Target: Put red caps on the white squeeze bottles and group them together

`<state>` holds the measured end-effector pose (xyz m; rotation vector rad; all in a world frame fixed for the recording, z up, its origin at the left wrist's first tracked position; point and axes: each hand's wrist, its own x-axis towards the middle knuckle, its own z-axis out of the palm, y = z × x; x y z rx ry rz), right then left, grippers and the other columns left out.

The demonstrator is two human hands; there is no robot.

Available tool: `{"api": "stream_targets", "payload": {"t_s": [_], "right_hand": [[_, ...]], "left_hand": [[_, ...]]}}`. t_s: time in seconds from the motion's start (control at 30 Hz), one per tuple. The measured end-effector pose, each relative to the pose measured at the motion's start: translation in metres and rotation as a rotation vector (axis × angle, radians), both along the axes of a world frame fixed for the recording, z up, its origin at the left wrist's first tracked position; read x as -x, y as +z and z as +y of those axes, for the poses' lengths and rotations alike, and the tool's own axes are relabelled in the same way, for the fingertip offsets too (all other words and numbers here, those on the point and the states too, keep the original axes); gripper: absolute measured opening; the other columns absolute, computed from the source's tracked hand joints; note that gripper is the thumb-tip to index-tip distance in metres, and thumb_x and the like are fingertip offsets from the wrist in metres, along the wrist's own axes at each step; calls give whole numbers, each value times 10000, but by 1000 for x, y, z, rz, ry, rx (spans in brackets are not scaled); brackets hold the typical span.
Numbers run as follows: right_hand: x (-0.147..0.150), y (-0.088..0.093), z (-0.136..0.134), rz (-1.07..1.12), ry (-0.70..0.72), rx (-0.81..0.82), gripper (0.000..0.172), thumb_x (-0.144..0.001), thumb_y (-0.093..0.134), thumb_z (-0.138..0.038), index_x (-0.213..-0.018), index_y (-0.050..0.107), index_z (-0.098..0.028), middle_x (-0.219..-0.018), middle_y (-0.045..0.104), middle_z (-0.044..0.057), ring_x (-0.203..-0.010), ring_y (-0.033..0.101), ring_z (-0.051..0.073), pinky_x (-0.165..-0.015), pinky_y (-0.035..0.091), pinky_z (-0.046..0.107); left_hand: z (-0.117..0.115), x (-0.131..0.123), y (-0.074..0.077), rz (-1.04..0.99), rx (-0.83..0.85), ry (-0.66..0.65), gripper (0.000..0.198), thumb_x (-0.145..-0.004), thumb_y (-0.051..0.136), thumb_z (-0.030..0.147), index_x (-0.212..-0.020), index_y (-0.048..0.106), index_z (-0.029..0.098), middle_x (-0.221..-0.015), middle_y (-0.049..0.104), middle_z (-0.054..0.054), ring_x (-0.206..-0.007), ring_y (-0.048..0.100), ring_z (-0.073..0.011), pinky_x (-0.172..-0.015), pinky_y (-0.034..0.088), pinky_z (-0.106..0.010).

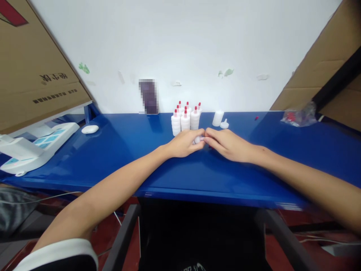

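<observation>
My left hand (186, 143) is closed round a small white nozzle cap (197, 139), its narrow tip pointing right. At that tip my right hand (228, 145) pinches with thumb and forefinger; whatever lies between those fingers is hidden. Small red bits (211, 147) show on the table just under the right fingers. Behind my left hand stand several white squeeze bottles (185, 122) grouped upright, their nozzles topped with red tips. A white bottle without a nozzle (218, 118) stands behind my right hand, and a loose white nozzle cap (225, 124) lies beside it.
The blue table (113, 162) meets a white wall. On the left are a white device with blue panels (46, 141) and a white oval case (90, 129). To the right lie a red tip (256, 118) and a clear bag with red pieces (299, 116). Cardboard (42, 71) flanks the table.
</observation>
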<state>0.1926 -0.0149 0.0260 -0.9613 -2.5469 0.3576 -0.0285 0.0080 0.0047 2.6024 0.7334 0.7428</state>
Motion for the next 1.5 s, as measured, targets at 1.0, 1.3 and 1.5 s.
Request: {"api": "stream_targets", "payload": {"t_s": [1.0, 1.3, 1.5], "right_hand": [[-25, 0, 32, 141, -56, 169, 332, -1025, 375, -442, -771, 425, -235, -784, 464, 12, -757, 465, 201, -763, 380, 372], [-30, 1, 36, 87, -45, 65, 313, -998, 404, -426, -774, 476, -220, -834, 516, 33, -805, 513, 211, -811, 386, 376], [-30, -5, 38, -99, -42, 48, 352, -1013, 403, -440, -761, 499, -214, -754, 570, 24, -713, 522, 186, -687, 347, 331]], "left_hand": [[-1, 7, 4, 123, -74, 45, 298, -1012, 455, 329, -1203, 645, 203, -1154, 739, -62, -996, 696, -212, -889, 517, -331], [-2, 7, 6, 165, -88, 53, 292, -989, 467, 321, -1174, 657, 198, -1096, 744, -60, -916, 687, -211, -805, 497, -319], [-2, 7, 6, 187, -106, 56, 300, -997, 459, 336, -1180, 659, 204, -1089, 748, -58, -906, 686, -207, -789, 490, -308]]}}
